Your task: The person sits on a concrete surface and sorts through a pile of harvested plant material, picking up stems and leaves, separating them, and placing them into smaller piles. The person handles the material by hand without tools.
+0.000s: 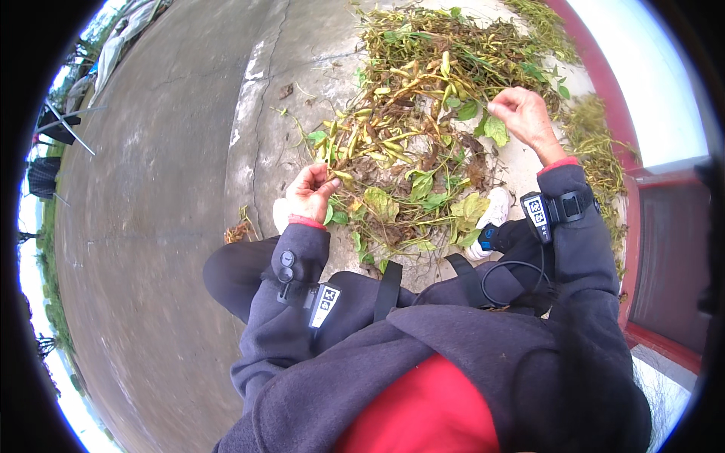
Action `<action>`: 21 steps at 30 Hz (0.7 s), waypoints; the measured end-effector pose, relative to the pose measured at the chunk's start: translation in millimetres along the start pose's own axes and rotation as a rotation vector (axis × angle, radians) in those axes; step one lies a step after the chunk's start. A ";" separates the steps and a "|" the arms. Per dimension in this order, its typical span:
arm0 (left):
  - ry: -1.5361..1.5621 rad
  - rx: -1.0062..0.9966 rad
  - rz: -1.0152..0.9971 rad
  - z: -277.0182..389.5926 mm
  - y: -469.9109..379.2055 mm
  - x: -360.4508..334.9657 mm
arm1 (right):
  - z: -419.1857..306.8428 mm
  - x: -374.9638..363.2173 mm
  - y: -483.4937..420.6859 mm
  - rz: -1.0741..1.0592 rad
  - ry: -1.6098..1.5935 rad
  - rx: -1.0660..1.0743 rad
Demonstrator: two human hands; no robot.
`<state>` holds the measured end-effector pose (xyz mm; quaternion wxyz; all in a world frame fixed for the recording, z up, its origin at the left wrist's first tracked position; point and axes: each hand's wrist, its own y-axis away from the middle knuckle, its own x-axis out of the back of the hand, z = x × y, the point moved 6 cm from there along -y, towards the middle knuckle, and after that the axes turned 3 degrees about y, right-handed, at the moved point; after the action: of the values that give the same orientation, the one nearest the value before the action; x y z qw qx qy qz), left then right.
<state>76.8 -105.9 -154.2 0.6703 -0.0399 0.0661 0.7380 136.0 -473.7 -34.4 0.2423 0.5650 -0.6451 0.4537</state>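
Observation:
My left hand (310,189) pinches a stem with bean pods (341,175) between thumb and fingers, at the near left edge of a heap of uprooted bean plants. Yellow-green pods (391,148) lie just beyond it, among brown, withered stalks. On the right, my right hand (525,118) is raised over the heap's edge with thumb and fingertips drawn together. Close below its fingertips shows a green leaf (497,131); whether the fingers grip any part of the plant is not clear. Broad yellowing leaves (469,208) and thin stems spread over the ground before me.
A thicker pile of bean plants (447,37) lies at the far side. More plants (592,130) line the foot of the red-framed doorway (628,187) on the right. Cracked concrete (158,170) extends left. My white shoe (491,218) stands at the heap's right edge.

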 end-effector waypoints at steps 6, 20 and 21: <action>0.054 0.076 -0.088 1.7 5.8 -8.1 | 9.2 2.1 -10.0 0.148 -0.420 -0.103; 0.091 0.397 -0.273 -11.0 14.0 -16.2 | 26.1 -9.2 -12.5 -0.087 -0.898 -0.310; 0.058 0.425 -0.300 -11.1 15.3 -17.8 | 24.7 -10.2 -12.3 -0.118 -0.901 -0.307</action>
<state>63.0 -126.6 -161.9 0.7635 0.0713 0.2319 0.5985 155.2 -489.1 -50.6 0.0449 0.6988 -0.7122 0.0487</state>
